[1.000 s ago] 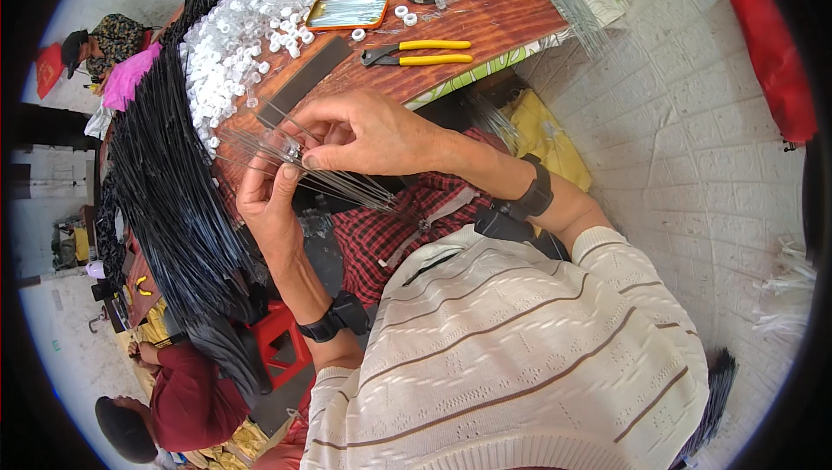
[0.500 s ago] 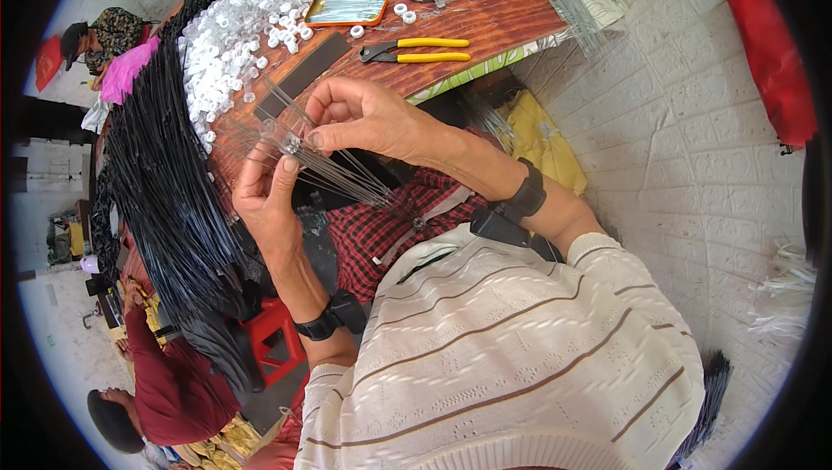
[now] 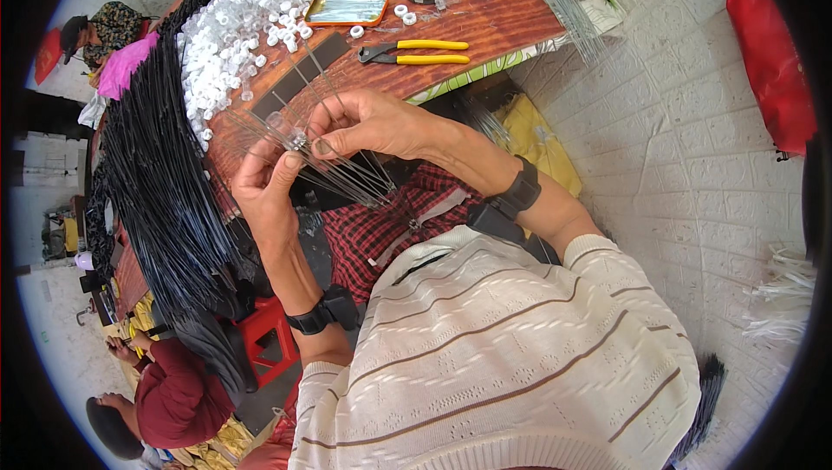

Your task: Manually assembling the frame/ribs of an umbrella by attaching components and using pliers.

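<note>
Over my lap, my left hand (image 3: 269,197) pinches a bundle of thin metal ribs (image 3: 347,182) at its shiny hub, thumb on top. A clear plastic piece (image 3: 279,125) sits at that hub, just beyond the thumb. Close on the right side of it, my right hand (image 3: 373,127) has thumb and curled fingers closed on one or more of the thin ribs; exactly how many is hidden. The ribs fan out from the hub, some toward my checked apron, others over the table. Past my hands, a dark flat strip (image 3: 299,80) lies on the wooden table.
Yellow-handled pliers (image 3: 432,43), an orange-rimmed tin (image 3: 347,25) and white rings (image 3: 400,10) lie on the table beside a pile of white and clear plastic pieces (image 3: 260,28). Long black rods (image 3: 165,175) hang leftward over a red stool (image 3: 269,340). A maroon-sleeved person (image 3: 182,392) works lower left.
My right thumb has drawn slightly away from the hub, and ribs beyond the hands have swung farther over the dark strip. My left hand keeps its grip. The maroon-sleeved person's arm has moved.
</note>
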`<state>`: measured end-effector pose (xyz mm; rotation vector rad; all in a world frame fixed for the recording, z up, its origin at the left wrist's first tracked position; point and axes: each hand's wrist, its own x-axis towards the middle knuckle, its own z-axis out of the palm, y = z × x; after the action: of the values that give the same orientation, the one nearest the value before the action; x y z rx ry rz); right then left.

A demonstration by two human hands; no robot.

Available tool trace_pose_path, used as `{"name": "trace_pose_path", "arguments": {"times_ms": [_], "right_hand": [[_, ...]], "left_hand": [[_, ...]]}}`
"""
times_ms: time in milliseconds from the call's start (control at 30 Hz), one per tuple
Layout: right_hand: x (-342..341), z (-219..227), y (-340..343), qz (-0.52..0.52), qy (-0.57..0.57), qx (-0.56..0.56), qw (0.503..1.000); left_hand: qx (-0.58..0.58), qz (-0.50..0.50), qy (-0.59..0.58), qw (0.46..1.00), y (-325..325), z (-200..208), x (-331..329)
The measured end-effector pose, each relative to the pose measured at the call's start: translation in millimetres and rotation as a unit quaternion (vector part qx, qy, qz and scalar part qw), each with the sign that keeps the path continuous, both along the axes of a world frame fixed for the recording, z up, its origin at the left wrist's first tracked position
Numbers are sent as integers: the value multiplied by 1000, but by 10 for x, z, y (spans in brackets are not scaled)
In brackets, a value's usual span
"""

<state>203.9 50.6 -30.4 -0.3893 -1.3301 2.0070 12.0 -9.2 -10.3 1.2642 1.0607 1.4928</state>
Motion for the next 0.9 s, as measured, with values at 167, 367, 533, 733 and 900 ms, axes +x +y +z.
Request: {"name": "trace_pose_path", "arguments": {"times_ms": [167,367,533,733,900], "right_hand": [[-90,-4,-30,-54,-17,75,996],[-75,235,-86,-179,-217,280,918],[-53,187,1,-150,-171,232,946],[-68,167,-21,-138,-147,227,953],[-93,143,-43,-135,-133,198,962]], "left_hand": [[-18,0,-10,1000,41,-47,-39],[-26,50,-4,998,38,-57,-3],[-37,70,4,997,53,-46,37],[-33,35,-31,998,70,-175,-72],[-20,23,-37,999,101,-194,-90]]}}
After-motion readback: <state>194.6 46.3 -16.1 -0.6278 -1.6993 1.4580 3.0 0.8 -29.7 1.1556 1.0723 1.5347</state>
